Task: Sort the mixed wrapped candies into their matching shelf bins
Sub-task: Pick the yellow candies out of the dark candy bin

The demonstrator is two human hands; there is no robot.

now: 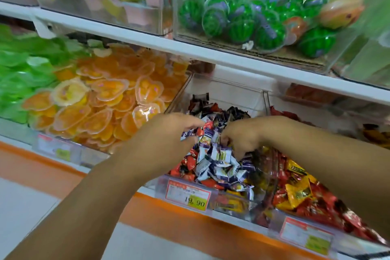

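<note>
- Filling the middle bin (pixel 232 93), the wrapped candies (pixel 219 162) lie heaped: white-and-purple packets with red ones scattered among them, their long axes pointing every way.
- Both hands rest on the crest of this heap, so the packets lie directly under the fingertips and just in front of them.
- The left hand (pixel 166 135) curls its fingers round a small bunch of red and purple packets at the top of the heap.
- The right hand (pixel 242 135) digs curled fingers into the pile just beside the left. Its fingertips are buried, so whether it holds anything cannot be told.
- The neighbouring bin (pixel 276 217), holding red and gold packets (pixel 299 194), stands against the middle bin on the right. The right hand is therefore likely the nearer one for carrying red strays across.
- Blur smears the wrapper print, and the right forearm covers part of the neighbouring bin.
</note>
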